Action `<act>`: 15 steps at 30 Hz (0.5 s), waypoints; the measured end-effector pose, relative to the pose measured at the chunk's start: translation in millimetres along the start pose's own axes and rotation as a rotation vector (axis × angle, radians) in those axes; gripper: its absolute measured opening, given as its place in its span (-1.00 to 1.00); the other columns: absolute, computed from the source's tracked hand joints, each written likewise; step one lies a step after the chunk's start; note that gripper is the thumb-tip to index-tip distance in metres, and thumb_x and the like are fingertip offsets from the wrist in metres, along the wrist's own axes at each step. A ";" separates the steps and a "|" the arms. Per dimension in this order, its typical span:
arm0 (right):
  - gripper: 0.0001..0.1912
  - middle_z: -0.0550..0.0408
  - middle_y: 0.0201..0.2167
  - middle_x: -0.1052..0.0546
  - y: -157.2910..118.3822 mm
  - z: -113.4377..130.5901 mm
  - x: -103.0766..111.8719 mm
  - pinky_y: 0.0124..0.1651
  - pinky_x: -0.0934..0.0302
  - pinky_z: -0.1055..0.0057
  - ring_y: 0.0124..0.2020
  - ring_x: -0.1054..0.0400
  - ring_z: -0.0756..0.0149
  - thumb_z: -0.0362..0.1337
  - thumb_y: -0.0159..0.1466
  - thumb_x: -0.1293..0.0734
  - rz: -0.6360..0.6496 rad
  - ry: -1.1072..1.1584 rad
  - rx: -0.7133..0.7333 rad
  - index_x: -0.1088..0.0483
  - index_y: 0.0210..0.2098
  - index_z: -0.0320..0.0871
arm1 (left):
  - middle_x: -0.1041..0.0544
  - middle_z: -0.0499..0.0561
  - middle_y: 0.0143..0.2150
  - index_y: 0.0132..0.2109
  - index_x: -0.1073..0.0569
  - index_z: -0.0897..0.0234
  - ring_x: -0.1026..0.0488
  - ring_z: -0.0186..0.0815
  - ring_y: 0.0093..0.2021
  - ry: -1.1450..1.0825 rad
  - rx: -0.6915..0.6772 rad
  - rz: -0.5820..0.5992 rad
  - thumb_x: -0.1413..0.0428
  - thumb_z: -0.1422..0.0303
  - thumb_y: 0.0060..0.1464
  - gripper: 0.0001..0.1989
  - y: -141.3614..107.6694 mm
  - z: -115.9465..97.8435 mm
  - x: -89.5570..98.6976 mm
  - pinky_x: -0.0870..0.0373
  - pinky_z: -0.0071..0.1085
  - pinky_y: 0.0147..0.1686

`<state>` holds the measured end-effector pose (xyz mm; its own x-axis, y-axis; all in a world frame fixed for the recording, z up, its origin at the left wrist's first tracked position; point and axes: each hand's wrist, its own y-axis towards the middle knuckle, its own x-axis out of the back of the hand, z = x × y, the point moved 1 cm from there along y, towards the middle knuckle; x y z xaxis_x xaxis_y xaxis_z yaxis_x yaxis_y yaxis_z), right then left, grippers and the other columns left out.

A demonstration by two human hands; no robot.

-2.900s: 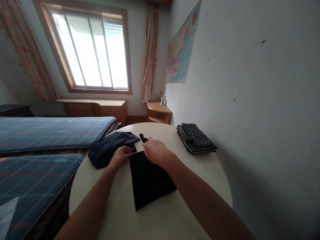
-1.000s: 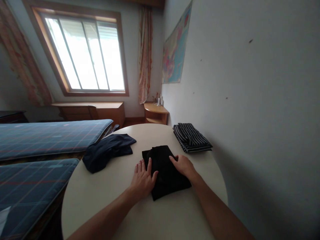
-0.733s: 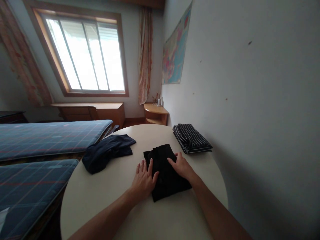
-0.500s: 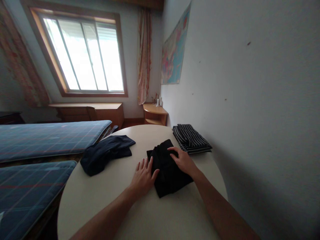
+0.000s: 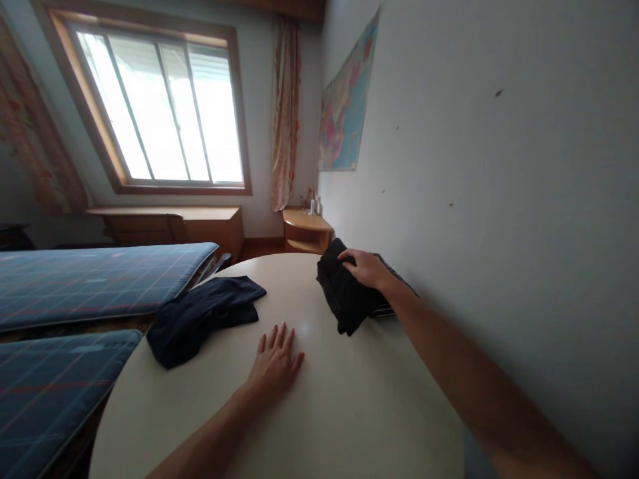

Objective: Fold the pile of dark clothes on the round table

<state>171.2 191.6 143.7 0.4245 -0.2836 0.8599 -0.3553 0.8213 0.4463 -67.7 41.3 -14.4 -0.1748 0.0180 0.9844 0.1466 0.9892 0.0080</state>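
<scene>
A folded black cloth (image 5: 344, 296) is in my right hand (image 5: 367, 267), whose thumb and fingers are closed on its upper part. The cloth lies over or just above a black-and-white striped folded cloth (image 5: 385, 309), and hides most of it. My left hand (image 5: 274, 359) rests flat on the white round table (image 5: 319, 426), fingers spread, with nothing in it. Beyond that hand, to the left, a crumpled dark navy cloth (image 5: 204, 316) lies near the table's left edge.
The wall (image 5: 524, 233) stands close along the table's right side. Two blue plaid mattresses (image 5: 100, 276) are at the left. A desk (image 5: 200, 226) and a small corner shelf (image 5: 305, 221) stand beyond the table.
The black cloth has moved up and right with my right hand, from the table's middle onto or over the striped cloth. My left hand has come away from it, slightly down and left.
</scene>
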 end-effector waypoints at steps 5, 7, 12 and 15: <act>-0.78 0.05 -0.08 -0.58 45.8 -53.5 27.8 0.08 -0.28 0.26 -0.06 -0.46 0.20 -0.28 0.26 -0.36 -0.117 -0.025 -0.032 -0.50 -0.09 -0.07 | 0.09 0.20 0.46 0.41 -0.09 0.39 0.19 0.00 0.45 -0.002 0.001 0.006 0.19 0.10 0.31 -0.34 0.0 -0.7 1.9 0.17 0.02 0.37; -0.75 0.02 -0.05 -0.57 55.2 -84.0 32.2 0.09 -0.27 0.26 -0.05 -0.46 0.19 -0.25 0.25 -0.37 -0.118 -0.043 -0.082 -0.50 -0.08 -0.08 | 0.09 0.20 0.46 0.41 -0.08 0.40 0.19 0.00 0.45 -0.001 0.003 0.018 0.20 0.10 0.31 -0.34 -0.3 -1.5 3.2 0.17 0.01 0.37; -0.51 -0.09 0.04 -0.54 36.9 -159.3 11.1 0.07 -0.27 0.34 -0.01 -0.45 0.19 -0.28 0.22 -0.37 -0.001 -0.144 -0.366 -0.38 0.14 -0.15 | 0.08 0.20 0.46 0.41 -0.10 0.38 0.18 0.00 0.45 -0.022 0.008 0.010 0.18 0.11 0.30 -0.35 0.3 -3.6 5.4 0.16 0.03 0.37; -0.59 -0.09 0.01 -0.55 11.2 -183.7 -9.7 0.06 -0.27 0.33 -0.01 -0.45 0.16 -0.37 0.20 -0.32 0.063 -0.224 -0.481 -0.47 0.05 -0.15 | 0.08 0.20 0.46 0.41 -0.09 0.38 0.19 0.01 0.45 -0.021 0.007 0.005 0.19 0.10 0.30 -0.34 1.3 -3.2 3.6 0.17 0.03 0.37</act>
<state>316.1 294.5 94.9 0.2081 -0.2823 0.9365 0.0698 0.9593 0.2737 -65.0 42.2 -10.2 -0.1942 0.0263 0.9806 0.1404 0.9901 0.0013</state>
